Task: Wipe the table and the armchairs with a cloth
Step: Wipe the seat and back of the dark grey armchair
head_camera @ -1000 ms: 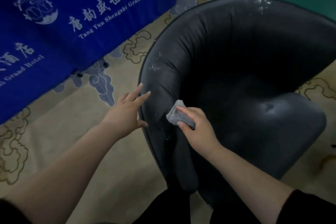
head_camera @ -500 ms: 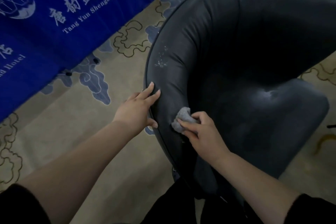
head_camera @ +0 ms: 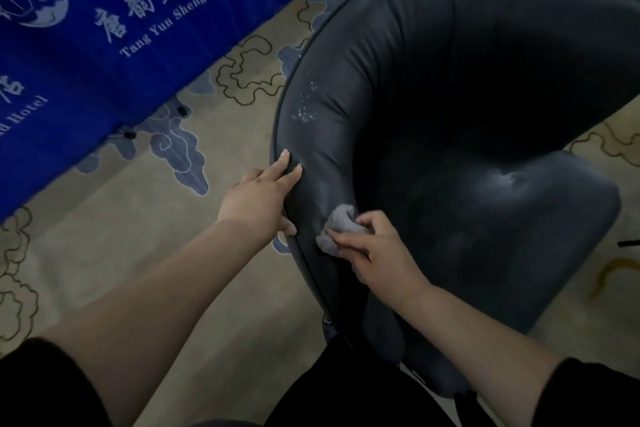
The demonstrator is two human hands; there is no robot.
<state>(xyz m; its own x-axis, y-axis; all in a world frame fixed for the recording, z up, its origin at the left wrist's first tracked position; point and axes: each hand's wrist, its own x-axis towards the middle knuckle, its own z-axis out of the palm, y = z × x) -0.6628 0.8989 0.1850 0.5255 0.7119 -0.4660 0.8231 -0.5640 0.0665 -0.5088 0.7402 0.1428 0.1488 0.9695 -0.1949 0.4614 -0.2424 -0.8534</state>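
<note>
One cloth [head_camera: 337, 227] bunched, seemingly under right hand [head_camera: 379, 253] grip, on armchair [head_camera: 450, 87]

I see armchair [head_camera: 433, 114] right of banner [head_camera: 121, 17], both on carpet [head_camera: 138, 253]. My left hand [head_camera: 258, 201] on its left armrest edge; right hand [head_camera: 377, 253] just beside, pressing cloth [head_camera: 337, 225] onto armrest.

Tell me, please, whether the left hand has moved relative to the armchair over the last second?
Yes. The left hand has closed in on the armchair: earlier it hovered just off the padded rim, and now its straight fingers rest on that rim, steadying it beside the cloth.
</note>
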